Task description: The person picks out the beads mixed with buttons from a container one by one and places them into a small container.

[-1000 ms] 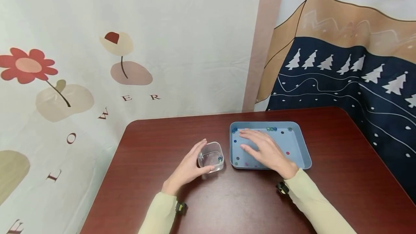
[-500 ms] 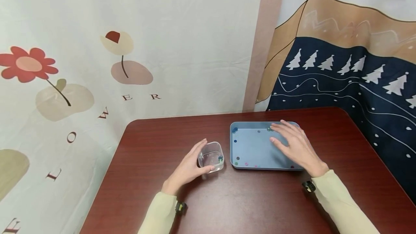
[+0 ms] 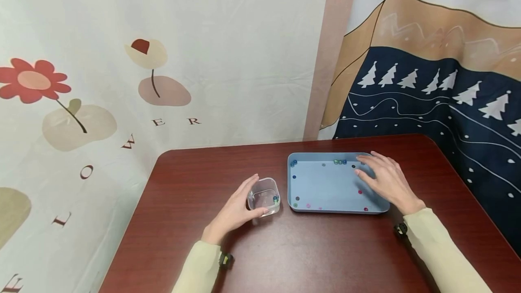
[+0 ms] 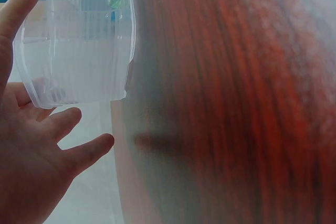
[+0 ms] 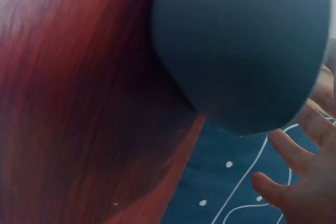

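Note:
In the head view my left hand (image 3: pixel 234 214) holds a small clear plastic container (image 3: pixel 263 196) between its thumb and fingers. A few blue and green beads (image 3: pixel 275 199) lie in the container's right corner; a green glassy bead (image 4: pixel 114 1) shows through its wall in the left wrist view. My right hand (image 3: pixel 388 182) is over the right end of a blue tray (image 3: pixel 325 184), its thumb apart from its fingers and nothing visible between them. Loose beads in blue, green, pink, red and dark colours lie in the tray, including a dark bead (image 3: pixel 353 166) close to the right thumb.
Both container and tray stand on a dark red-brown wooden table (image 3: pixel 183 229), a narrow gap between them. Beyond the table's back edge hangs a pale curtain (image 3: pixel 244 58) with printed flowers. A navy cloth with white trees (image 3: pixel 407 98) hangs at the right.
My right hand has moved to the right across the tray, from its left-middle part to its far right corner. My left hand and the container have stayed in place.

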A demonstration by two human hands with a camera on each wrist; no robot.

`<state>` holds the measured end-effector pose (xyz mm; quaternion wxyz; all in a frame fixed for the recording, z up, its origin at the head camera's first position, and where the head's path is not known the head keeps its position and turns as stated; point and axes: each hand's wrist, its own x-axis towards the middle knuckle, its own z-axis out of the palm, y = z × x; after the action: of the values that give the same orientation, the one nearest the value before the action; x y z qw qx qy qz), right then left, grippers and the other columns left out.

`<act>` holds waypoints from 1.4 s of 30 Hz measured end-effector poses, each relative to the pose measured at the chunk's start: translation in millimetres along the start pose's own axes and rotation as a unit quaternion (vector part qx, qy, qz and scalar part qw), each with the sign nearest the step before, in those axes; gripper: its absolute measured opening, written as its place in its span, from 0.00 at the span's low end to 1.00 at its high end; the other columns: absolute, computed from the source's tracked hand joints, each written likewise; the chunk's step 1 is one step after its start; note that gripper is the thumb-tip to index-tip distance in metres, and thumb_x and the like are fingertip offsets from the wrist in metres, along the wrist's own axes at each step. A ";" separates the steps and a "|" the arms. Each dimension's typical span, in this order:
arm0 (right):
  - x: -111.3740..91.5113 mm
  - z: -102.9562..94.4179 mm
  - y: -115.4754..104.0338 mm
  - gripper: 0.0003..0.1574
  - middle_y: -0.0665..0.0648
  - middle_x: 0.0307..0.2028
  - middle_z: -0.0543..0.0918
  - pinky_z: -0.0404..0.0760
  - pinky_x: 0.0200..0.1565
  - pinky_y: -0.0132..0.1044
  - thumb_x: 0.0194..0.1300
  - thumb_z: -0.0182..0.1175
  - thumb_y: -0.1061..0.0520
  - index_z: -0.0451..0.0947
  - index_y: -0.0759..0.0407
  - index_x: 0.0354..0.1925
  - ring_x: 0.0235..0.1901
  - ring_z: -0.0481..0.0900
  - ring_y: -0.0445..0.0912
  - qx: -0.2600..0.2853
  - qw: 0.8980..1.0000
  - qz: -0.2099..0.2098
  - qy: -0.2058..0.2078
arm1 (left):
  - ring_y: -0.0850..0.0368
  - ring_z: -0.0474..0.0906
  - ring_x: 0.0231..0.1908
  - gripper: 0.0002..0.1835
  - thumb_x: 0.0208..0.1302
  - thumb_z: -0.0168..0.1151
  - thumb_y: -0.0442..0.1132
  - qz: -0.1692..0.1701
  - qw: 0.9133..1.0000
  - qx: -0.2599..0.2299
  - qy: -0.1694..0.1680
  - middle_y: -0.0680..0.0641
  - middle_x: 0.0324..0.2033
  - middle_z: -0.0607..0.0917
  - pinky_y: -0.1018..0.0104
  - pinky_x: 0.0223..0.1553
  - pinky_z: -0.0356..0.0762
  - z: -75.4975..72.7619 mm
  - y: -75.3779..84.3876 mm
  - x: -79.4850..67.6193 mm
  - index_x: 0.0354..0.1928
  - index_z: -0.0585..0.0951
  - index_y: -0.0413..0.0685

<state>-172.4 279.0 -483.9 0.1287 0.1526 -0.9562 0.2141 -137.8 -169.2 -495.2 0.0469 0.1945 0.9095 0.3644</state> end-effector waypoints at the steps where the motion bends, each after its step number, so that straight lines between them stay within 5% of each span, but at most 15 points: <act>1: 0.7 0.6 2.0 0.29 0.70 0.62 0.80 0.61 0.62 0.77 0.70 0.67 0.48 0.81 0.63 0.62 0.68 0.66 0.69 -0.002 1.000 0.003 -0.004 | 0.49 0.63 0.74 0.53 0.58 0.78 0.56 -0.001 1.000 -0.001 0.000 0.49 0.78 0.62 0.46 0.72 0.64 0.0 -0.3 -0.2 0.80 0.62 0.46; 17: 8.8 12.2 25.0 0.26 0.74 0.60 0.80 0.64 0.62 0.76 0.70 0.68 0.53 0.81 0.67 0.60 0.66 0.69 0.70 -0.033 0.998 0.025 -0.037 | 0.48 0.65 0.73 0.54 0.57 0.78 0.57 -0.005 1.000 -0.002 0.003 0.48 0.78 0.62 0.45 0.71 0.65 1.7 -1.2 -1.0 0.80 0.61 0.47; 42: 16.8 15.1 28.0 0.26 0.75 0.60 0.79 0.71 0.61 0.70 0.68 0.69 0.60 0.80 0.69 0.61 0.61 0.75 0.69 -0.024 0.994 0.040 -0.100 | 0.47 0.66 0.72 0.54 0.57 0.78 0.55 -0.007 1.000 -0.002 0.000 0.49 0.78 0.62 0.44 0.70 0.66 1.3 0.1 -0.2 0.81 0.60 0.48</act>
<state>-200.3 292.4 -502.2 0.0272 0.1316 -0.9745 0.1795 -137.3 -168.4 -496.1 0.0504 0.1879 0.9103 0.3655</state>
